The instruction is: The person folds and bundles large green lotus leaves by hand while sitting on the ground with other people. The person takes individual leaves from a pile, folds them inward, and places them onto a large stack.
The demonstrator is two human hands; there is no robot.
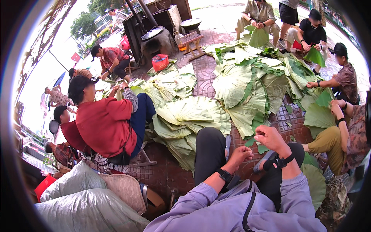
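My left hand (241, 156) hovers above my knees, its fingers curled, and whether anything thin is between them I cannot tell. To its right and a little higher is my right hand (270, 138), fingers bent towards the thumb, with no leaf visible in it. Both wrists wear black bands. Beyond my knees lies a stack of large pale green lotus leaves (188, 114). A bigger heap of lotus leaves (236, 84) spreads past my hands, with small green leaf scraps (262, 149) on the tiles near my foot.
A co-worker in a red shirt (101, 124) sits close on the left; another in olive trousers (327, 145) sits on the right. More people handle leaves around the heap. Silvery sacks (92, 210) lie at lower left. A stove (158, 43) and a red container (160, 62) stand farther off.
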